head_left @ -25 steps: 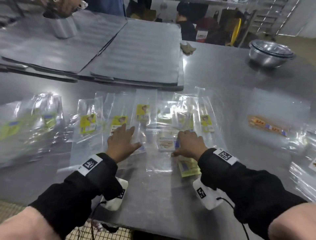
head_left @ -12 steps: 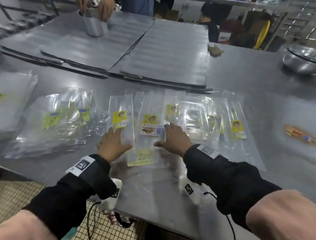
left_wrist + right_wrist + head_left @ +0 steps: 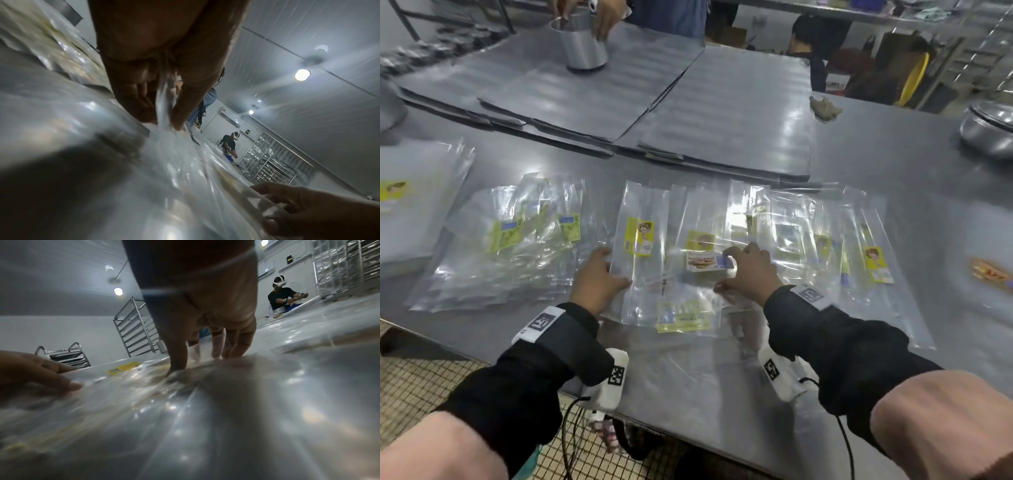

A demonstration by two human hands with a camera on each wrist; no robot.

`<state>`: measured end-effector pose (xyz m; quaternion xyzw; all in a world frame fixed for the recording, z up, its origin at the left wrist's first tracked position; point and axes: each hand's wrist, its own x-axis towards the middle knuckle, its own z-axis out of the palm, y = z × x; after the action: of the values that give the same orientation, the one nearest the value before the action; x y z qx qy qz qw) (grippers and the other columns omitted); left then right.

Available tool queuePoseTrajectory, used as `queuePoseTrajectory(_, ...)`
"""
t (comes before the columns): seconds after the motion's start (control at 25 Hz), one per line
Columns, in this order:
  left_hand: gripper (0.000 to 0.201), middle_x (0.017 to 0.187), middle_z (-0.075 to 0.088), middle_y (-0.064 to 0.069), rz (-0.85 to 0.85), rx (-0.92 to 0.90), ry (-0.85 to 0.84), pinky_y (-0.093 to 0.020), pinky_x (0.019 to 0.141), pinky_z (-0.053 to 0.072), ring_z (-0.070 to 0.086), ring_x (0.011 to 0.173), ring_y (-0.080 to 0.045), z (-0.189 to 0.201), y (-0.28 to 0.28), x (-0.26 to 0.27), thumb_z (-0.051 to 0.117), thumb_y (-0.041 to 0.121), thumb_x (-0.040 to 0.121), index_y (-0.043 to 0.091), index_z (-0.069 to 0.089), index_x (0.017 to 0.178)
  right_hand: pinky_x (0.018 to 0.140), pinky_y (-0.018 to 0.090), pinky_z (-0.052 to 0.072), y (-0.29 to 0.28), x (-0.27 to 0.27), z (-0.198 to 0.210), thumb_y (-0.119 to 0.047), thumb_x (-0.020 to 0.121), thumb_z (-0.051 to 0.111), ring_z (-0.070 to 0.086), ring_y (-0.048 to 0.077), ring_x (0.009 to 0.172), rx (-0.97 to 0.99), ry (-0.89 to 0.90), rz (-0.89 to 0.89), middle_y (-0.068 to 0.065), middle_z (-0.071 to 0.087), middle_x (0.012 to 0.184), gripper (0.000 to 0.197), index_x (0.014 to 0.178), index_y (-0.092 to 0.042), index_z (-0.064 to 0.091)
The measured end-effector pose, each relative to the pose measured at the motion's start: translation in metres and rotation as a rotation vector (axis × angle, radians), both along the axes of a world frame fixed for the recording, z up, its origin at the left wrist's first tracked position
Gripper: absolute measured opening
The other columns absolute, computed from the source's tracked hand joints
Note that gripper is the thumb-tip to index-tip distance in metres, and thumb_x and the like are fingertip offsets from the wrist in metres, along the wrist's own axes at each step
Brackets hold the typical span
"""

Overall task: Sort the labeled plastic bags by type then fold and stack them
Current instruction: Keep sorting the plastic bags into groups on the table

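A food-production workroom: steel table (image 3: 893, 178), tray racks (image 3: 135, 327), mixing bowls (image 3: 988, 132).

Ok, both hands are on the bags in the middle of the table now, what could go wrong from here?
1. The left hand pinches a clear bag that overlaps its neighbours; pulling may drag others along.
2. The right hand rests on a white-labelled bag among yellow-labelled ones, so types could get mixed.
3. The sorted pile on the left is loosely fanned; sliding film onto it could scatter it.

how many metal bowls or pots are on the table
2 clearly: a cylindrical metal pot at the far left, held by another person, and a metal bowl at the far right edge. More may sit out of frame.
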<state>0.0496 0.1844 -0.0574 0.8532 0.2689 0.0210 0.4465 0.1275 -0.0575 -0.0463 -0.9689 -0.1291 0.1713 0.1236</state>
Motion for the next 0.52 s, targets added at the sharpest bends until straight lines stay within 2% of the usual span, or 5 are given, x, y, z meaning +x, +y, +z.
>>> queuePoseTrajectory(0.12,0.044,0.111,0.063,-0.019,-0.053,-0.014,-0.015,-0.041,0.091,0.047,0.06,0.104,-0.035,-0.003,-0.001,-0.001,0.069,0.0,0.078,0.0,0.054,0.12,0.106,0.043,0.034,-0.004,0.005,-0.001,-0.043,0.076,0.073,0.032,0.033,0.128,0.049,0.054,-0.007,0.012,0.035,0.139,0.077,0.141,-0.024,0.036)
queuePoseTrajectory(0.24,0.059,0.119,0.058,-0.018,-0.082,-0.074,0.009,-0.039,0.092,0.044,0.056,0.111,-0.035,-0.007,-0.005,0.001,0.072,0.002,0.076,0.0,0.045,0.129,0.106,0.04,0.035,-0.017,0.006,0.01,-0.04,0.072,0.078,0.037,0.03,0.129,0.245,0.083,-0.094,0.012,0.04,0.139,0.083,0.141,-0.017,0.038)
queuePoseTrajectory(0.36,0.077,0.139,0.043,-0.019,-0.125,0.259,0.023,-0.046,0.104,0.033,0.039,0.127,-0.037,-0.006,-0.011,0.008,0.078,0.024,0.073,0.006,0.039,0.138,0.104,0.038,0.037,-0.048,0.009,0.024,-0.032,0.073,0.079,0.039,0.028,0.128,0.322,0.004,-0.232,0.011,0.042,0.137,0.074,0.135,-0.013,0.044)
queuePoseTrajectory(0.44,0.074,0.15,0.029,-0.012,-0.193,0.385,0.009,-0.046,0.109,0.023,0.026,0.137,-0.033,0.006,-0.03,0.008,0.07,0.038,0.08,0.017,0.037,0.143,0.103,0.037,0.037,-0.074,0.013,0.029,-0.028,0.073,0.079,0.038,0.029,0.128,0.235,-0.017,-0.301,0.012,0.041,0.138,0.073,0.135,-0.012,0.043)
queuePoseTrajectory(0.52,0.072,0.155,0.021,-0.004,-0.392,0.452,0.002,-0.043,0.111,0.02,0.02,0.142,-0.025,0.015,-0.053,0.009,0.061,0.052,0.084,0.025,0.034,0.145,0.102,0.037,0.038,-0.097,0.014,0.029,-0.031,0.072,0.08,0.04,0.031,0.127,0.113,-0.004,-0.359,0.014,0.04,0.138,0.079,0.136,-0.008,0.04)
